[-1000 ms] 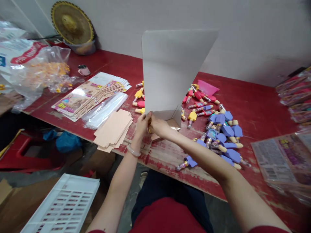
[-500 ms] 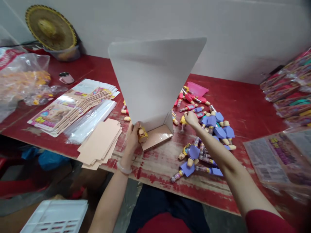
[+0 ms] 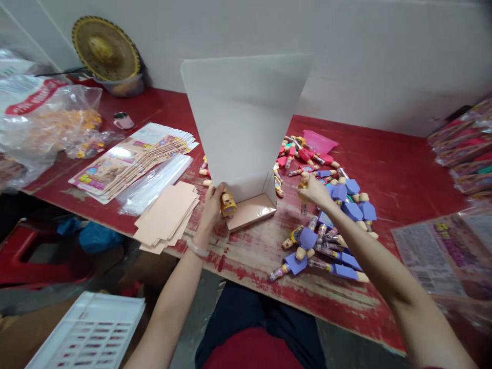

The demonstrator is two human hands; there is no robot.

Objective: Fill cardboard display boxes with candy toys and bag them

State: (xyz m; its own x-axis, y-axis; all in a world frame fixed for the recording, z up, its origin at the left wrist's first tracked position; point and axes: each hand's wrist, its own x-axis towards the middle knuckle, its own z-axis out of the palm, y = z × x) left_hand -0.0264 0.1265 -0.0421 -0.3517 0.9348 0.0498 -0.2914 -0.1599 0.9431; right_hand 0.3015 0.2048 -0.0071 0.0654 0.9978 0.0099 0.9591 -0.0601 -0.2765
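A cardboard box (image 3: 251, 211) with a tall pale back panel (image 3: 246, 118) rests on the table. My left hand (image 3: 211, 205) is closed around its left end. Against that end is a small yellow figure-topped toy (image 3: 228, 203) with a bear-like face, by my left fingertips. To the right of the box, my right hand (image 3: 315, 192) pinches a yellow-topped toy tube (image 3: 304, 207), its clear lower end hanging down. Purple-topped toy tubes (image 3: 307, 241) lie in a heap near my right forearm, and red-topped ones (image 3: 291, 154) lie farther back.
Left of the box are tan card sheets (image 3: 165, 212), clear plastic sleeves (image 3: 157, 179) and printed cards (image 3: 111, 174). Plastic bags (image 3: 49, 123) and a pink mug (image 3: 123, 121) stand beyond. Packed bags (image 3: 467, 154) and a printed sleeve (image 3: 442, 251) lie right. A white crate (image 3: 92, 328) sits below the table.
My right hand has closed around the yellow-topped tube and moved slightly nearer me. My left hand stays at the box's left end. The camera view has turned slightly left.
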